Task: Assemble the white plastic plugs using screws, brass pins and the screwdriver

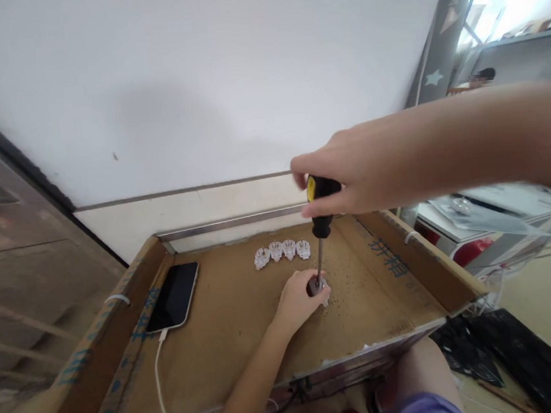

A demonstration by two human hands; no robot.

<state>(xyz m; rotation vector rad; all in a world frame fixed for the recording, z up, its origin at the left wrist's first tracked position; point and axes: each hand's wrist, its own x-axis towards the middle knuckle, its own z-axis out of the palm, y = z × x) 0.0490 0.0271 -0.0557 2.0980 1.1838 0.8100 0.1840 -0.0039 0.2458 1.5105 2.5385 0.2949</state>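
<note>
My right hand (325, 181) is closed around the black and yellow handle of a screwdriver (324, 224), which points down almost upright. Its tip meets a small clear plastic plug part (325, 297) on the cardboard. With fingers curled round that part, my left hand (300, 296) pins it against the surface and covers much of it. Beyond my hands, several similar clear plug parts (289, 249) with metal pins stand in a curved row.
A cardboard-lined work surface (222, 352) has raised sides left and right. On its left lies a phone (173, 296) with a white charging cable (159, 385). A white wall (183, 97) rises behind. At the far right, another person (482, 78) is partly visible.
</note>
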